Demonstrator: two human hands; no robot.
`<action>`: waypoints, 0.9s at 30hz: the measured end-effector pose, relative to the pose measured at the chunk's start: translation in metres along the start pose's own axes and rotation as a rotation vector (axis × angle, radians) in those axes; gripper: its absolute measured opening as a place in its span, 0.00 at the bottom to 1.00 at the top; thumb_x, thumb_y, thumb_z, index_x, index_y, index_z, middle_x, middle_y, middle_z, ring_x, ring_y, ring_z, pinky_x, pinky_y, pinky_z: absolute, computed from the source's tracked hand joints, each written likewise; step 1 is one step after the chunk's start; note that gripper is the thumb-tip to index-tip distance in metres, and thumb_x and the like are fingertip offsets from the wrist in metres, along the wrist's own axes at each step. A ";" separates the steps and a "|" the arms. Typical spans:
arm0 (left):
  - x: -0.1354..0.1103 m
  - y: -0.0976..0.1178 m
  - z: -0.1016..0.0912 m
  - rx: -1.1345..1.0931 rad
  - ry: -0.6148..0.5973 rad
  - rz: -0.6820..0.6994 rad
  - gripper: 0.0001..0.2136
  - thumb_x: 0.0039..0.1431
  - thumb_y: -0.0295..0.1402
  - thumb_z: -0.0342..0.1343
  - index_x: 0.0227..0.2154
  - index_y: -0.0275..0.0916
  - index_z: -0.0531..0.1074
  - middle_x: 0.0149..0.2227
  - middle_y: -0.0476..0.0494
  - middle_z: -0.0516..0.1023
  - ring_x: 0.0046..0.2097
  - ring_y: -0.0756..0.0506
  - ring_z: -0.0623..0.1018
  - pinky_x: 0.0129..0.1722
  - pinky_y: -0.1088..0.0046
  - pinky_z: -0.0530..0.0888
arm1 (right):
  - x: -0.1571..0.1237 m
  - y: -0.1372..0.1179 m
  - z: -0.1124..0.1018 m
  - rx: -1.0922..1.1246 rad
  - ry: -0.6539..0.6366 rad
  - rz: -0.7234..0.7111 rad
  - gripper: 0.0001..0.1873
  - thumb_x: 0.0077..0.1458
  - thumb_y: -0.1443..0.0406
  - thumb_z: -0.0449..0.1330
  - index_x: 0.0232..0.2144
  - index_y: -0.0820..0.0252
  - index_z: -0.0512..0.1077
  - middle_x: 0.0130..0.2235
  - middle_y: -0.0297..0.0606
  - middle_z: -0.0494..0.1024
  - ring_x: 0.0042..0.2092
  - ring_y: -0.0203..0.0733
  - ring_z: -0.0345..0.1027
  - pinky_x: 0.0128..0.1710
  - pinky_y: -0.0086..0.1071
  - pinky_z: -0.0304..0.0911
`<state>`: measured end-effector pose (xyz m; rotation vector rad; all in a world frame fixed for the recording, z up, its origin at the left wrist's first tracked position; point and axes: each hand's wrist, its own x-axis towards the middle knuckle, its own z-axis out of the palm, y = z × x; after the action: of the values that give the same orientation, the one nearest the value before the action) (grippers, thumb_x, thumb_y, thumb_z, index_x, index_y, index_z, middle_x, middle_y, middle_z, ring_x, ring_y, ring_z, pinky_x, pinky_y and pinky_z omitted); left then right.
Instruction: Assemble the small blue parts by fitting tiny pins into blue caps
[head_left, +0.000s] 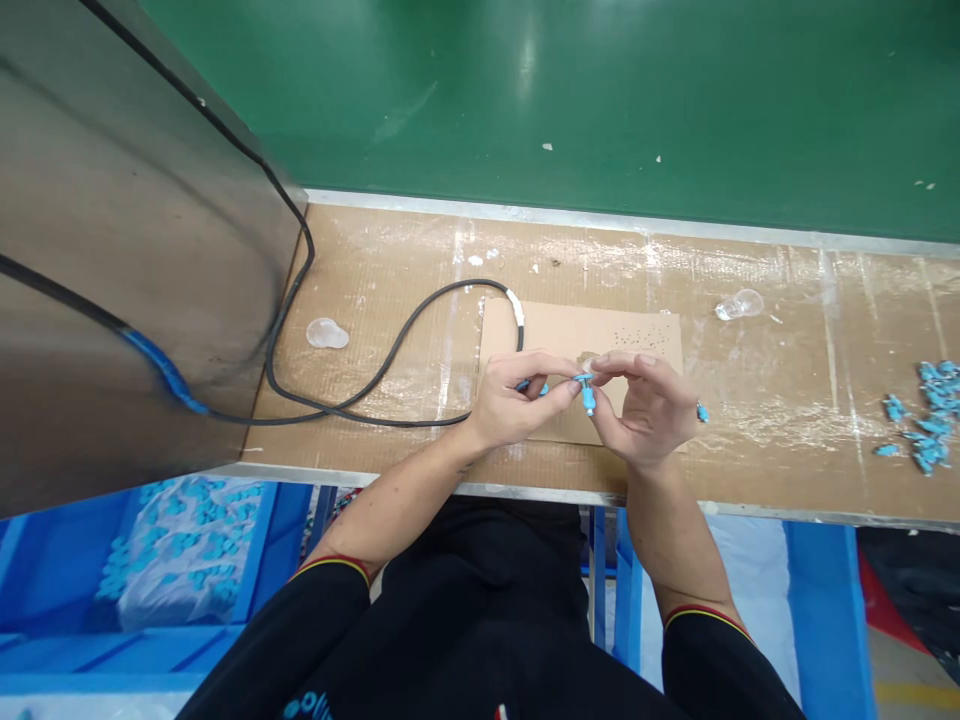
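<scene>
In front of my body, my left hand (517, 400) pinches a small blue plastic part (588, 400) between thumb and forefinger. Close against its other side is my right hand (649, 405), its thumb and forefinger curled round the same part and touching it. Tucked under the left fingers is another bit of blue plastic (544, 390), mostly hidden. A further blue piece (702, 411) shows at the outer edge of the right hand; whether the hand touches it I cannot tell. Below both hands lies a flat cardboard sheet (555, 325) with tiny dark specks (641, 335) on it.
A black cable (397, 355) loops across the cardboard-covered bench (405, 250) from a metal panel (135, 200) at left. Clear plastic pieces (328, 333) (740, 304) lie about. Blue parts (934, 420) are heaped at right. A green surface (562, 90) lies beyond; blue bins (262, 560) stand below.
</scene>
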<state>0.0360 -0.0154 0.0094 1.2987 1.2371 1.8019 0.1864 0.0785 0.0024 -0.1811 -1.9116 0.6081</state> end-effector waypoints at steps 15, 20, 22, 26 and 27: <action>0.001 0.002 0.001 0.180 -0.022 0.243 0.05 0.66 0.33 0.62 0.35 0.41 0.83 0.36 0.42 0.86 0.25 0.55 0.74 0.23 0.79 0.69 | 0.008 -0.005 0.007 -0.004 0.088 -0.004 0.37 0.60 0.66 0.67 0.67 0.42 0.59 0.32 0.25 0.81 0.27 0.37 0.74 0.28 0.32 0.74; 0.001 0.001 0.002 0.186 -0.011 0.308 0.05 0.66 0.32 0.62 0.37 0.41 0.83 0.36 0.43 0.86 0.30 0.52 0.80 0.30 0.78 0.76 | 0.010 -0.007 0.005 0.037 0.076 -0.027 0.37 0.60 0.67 0.66 0.67 0.44 0.59 0.32 0.25 0.81 0.27 0.36 0.72 0.29 0.31 0.73; 0.001 0.000 0.002 0.195 -0.022 0.298 0.05 0.66 0.33 0.62 0.37 0.42 0.83 0.36 0.43 0.86 0.31 0.52 0.80 0.31 0.77 0.77 | 0.010 -0.007 0.005 0.039 0.075 -0.019 0.36 0.60 0.67 0.66 0.66 0.42 0.59 0.32 0.25 0.81 0.27 0.36 0.71 0.28 0.30 0.73; 0.000 -0.001 0.001 0.125 -0.029 0.241 0.05 0.65 0.34 0.63 0.36 0.42 0.83 0.36 0.43 0.86 0.28 0.53 0.77 0.28 0.78 0.75 | 0.008 -0.007 0.005 0.044 0.073 0.003 0.35 0.60 0.66 0.67 0.65 0.41 0.59 0.32 0.24 0.81 0.26 0.36 0.71 0.28 0.31 0.73; -0.001 -0.002 0.001 0.090 -0.022 0.214 0.04 0.64 0.34 0.64 0.36 0.42 0.84 0.36 0.43 0.86 0.26 0.54 0.75 0.26 0.78 0.73 | 0.007 -0.007 0.006 0.043 0.074 0.007 0.36 0.60 0.67 0.67 0.65 0.41 0.59 0.32 0.24 0.81 0.26 0.36 0.71 0.28 0.30 0.74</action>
<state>0.0370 -0.0150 0.0074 1.5483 1.2184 1.8908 0.1792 0.0737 0.0101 -0.1812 -1.8261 0.6382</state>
